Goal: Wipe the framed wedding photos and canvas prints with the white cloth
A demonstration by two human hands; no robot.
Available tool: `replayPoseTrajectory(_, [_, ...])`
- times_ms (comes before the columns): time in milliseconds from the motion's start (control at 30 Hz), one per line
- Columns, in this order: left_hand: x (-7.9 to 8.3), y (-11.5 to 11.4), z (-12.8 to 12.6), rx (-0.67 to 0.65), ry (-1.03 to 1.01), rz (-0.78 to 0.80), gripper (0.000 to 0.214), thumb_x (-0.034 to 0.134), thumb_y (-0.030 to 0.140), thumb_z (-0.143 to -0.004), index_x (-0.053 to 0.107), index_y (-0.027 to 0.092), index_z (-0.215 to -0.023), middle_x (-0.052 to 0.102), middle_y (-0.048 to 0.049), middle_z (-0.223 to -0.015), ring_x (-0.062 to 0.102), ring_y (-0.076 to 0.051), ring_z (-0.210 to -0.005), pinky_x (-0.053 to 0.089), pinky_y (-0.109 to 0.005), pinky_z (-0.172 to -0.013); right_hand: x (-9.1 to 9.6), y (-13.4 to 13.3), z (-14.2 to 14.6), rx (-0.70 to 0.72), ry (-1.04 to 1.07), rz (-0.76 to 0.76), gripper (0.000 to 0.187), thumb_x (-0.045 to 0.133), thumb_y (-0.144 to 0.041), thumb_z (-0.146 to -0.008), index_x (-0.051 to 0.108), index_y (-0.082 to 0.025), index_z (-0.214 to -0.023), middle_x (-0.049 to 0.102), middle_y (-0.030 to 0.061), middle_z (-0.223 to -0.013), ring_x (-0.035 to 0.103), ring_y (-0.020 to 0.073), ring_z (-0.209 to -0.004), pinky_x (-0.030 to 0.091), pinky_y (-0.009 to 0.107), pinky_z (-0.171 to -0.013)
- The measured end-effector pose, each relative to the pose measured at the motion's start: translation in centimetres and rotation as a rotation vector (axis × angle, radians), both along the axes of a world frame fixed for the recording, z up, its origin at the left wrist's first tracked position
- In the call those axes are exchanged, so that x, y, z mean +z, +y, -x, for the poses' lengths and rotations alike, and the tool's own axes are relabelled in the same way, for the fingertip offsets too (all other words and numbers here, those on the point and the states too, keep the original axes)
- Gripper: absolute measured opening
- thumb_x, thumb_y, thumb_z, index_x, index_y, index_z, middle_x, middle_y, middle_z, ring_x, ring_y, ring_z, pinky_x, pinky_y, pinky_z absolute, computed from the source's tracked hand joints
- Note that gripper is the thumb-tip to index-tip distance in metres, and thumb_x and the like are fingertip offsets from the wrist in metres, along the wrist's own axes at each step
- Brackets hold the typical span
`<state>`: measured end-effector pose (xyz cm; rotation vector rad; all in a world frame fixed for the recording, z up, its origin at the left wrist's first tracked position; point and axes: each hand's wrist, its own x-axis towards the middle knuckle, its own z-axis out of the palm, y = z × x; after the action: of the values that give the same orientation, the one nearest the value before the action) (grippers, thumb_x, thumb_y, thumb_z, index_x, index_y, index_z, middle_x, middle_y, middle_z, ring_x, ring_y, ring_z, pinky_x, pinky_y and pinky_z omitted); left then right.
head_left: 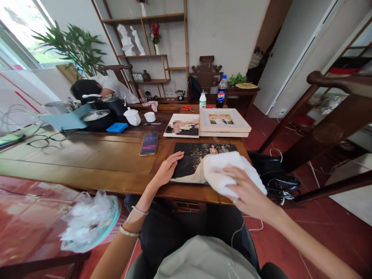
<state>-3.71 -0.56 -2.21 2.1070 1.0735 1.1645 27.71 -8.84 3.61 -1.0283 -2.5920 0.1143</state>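
Note:
A dark photo panel [188,159] showing a couple, one in a long pale gown, lies flat at the front edge of the wooden table [116,155]. My left hand [170,166] rests on the panel's left side with its fingers stretched out. Over the panel's right part, my right hand [241,186] grips a bunched white cloth [235,166], which covers that part of the picture. Just behind the panel are a white-edged photo [183,126] and a stack of white picture frames [225,122]. A phone [149,143] lies to the left.
Along the back stand a cola bottle [222,93], a white bottle [202,100], orange-handled pliers [187,108], a white teapot [132,116] and a black pot [97,116]. Glasses [46,140] lie at left. A bag-lined basket [90,224] stands below. Another person [113,85] leans over the far side.

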Motion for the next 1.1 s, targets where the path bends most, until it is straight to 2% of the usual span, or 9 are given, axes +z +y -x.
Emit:
replayPoseTrajectory(100, [0.0,0.0,0.1,-0.003,-0.001,0.005,0.034,0.039,0.03,-0.094,0.061,0.02,-0.117,0.055,-0.0089,-0.133,0.046,-0.022,-0.128,0.03,-0.044,-0.112,0.3,-2.3,-0.1,0.106,-0.012,0.024,0.014,0.057,-0.014,-0.076,0.069,-0.021,-0.079,0.049,0.0089,-0.137,0.035,0.03,-0.13,0.025,0.054,-0.108])
replayPoseTrajectory(167, [-0.1,0.1,0.1,-0.013,-0.001,0.004,0.034,0.038,0.031,-0.095,0.061,0.02,-0.118,0.054,-0.009,-0.133,0.045,-0.022,-0.128,0.03,-0.044,-0.112,0.2,-1.4,-0.5,0.124,-0.012,0.013,0.013,0.057,-0.016,-0.078,0.069,-0.02,-0.081,0.052,0.0112,-0.133,0.036,0.0301,-0.129,0.027,0.054,-0.106])
replayPoseTrajectory(433, [-0.3,0.3,0.4,-0.042,-0.004,-0.015,0.036,0.037,0.031,-0.095,0.059,0.021,-0.121,0.054,-0.0089,-0.134,0.044,-0.021,-0.129,0.029,-0.045,-0.112,-0.9,10.2,-2.0,-0.093,-0.042,-0.167,0.03,0.048,-0.036,-0.09,0.07,-0.016,-0.096,0.058,0.0179,-0.117,0.05,0.0318,-0.114,0.041,0.048,-0.094])
replayPoseTrajectory(567, [-0.2,0.3,0.3,-0.024,-0.001,-0.018,0.035,0.037,0.03,-0.095,0.06,0.02,-0.119,0.055,-0.0094,-0.133,0.044,-0.021,-0.129,0.029,-0.044,-0.112,-1.0,12.4,-1.8,-0.172,-0.065,-0.212,0.034,0.043,-0.036,-0.093,0.068,-0.016,-0.103,0.061,0.017,-0.111,0.051,0.031,-0.111,0.043,0.046,-0.091])
replayPoseTrajectory(667, [-0.3,0.2,0.2,-0.021,0.004,-0.019,0.035,0.037,0.028,-0.095,0.06,0.018,-0.119,0.055,-0.0104,-0.133,0.045,-0.02,-0.128,0.029,-0.044,-0.112,-1.2,10.1,-1.3,-0.162,-0.073,-0.215,0.03,0.046,-0.032,-0.091,0.069,-0.015,-0.101,0.063,0.0169,-0.11,0.05,0.0312,-0.112,0.043,0.047,-0.091])
replayPoseTrajectory(767, [-0.3,0.2,0.1,-0.011,0.003,-0.02,0.034,0.037,0.027,-0.094,0.061,0.017,-0.117,0.055,-0.0107,-0.132,0.046,-0.02,-0.128,0.03,-0.043,-0.112,-1.6,5.1,-0.8,-0.144,-0.072,-0.193,0.021,0.052,-0.023,-0.086,0.069,-0.016,-0.095,0.06,0.0168,-0.121,0.045,0.0336,-0.119,0.04,0.051,-0.093])
replayPoseTrajectory(933, [0.0,0.7,0.4,-0.004,0.037,-0.006,0.033,0.04,0.024,-0.092,0.063,0.019,-0.115,0.057,-0.0089,-0.13,0.049,-0.021,-0.125,0.032,-0.044,-0.111,-1.4,-2.1,-1.1,-0.018,-0.071,-0.088,0.012,0.055,-0.012,-0.076,0.066,-0.019,-0.075,0.043,0.0081,-0.142,0.033,0.0337,-0.131,0.028,0.057,-0.103])
replayPoseTrajectory(1000, [0.3,1.0,0.6,-0.018,0.058,-0.004,0.032,0.043,0.022,-0.089,0.064,0.02,-0.113,0.059,-0.0083,-0.128,0.051,-0.021,-0.123,0.034,-0.045,-0.109,-0.8,-2.6,-1.5,-0.001,-0.056,-0.042,0.013,0.054,-0.015,-0.079,0.065,-0.019,-0.074,0.047,0.0102,-0.139,0.035,0.032,-0.129,0.029,0.054,-0.104])
replayPoseTrajectory(1100, [0.6,1.4,0.9,-0.037,0.061,-0.003,0.031,0.045,0.021,-0.087,0.065,0.019,-0.112,0.06,-0.0086,-0.126,0.053,-0.022,-0.121,0.036,-0.045,-0.108,-0.1,-0.2,-2.2,-0.059,-0.016,0.005,0.02,0.049,-0.026,-0.089,0.067,-0.018,-0.085,0.055,0.0143,-0.126,0.046,0.029,-0.12,0.037,0.048,-0.099])
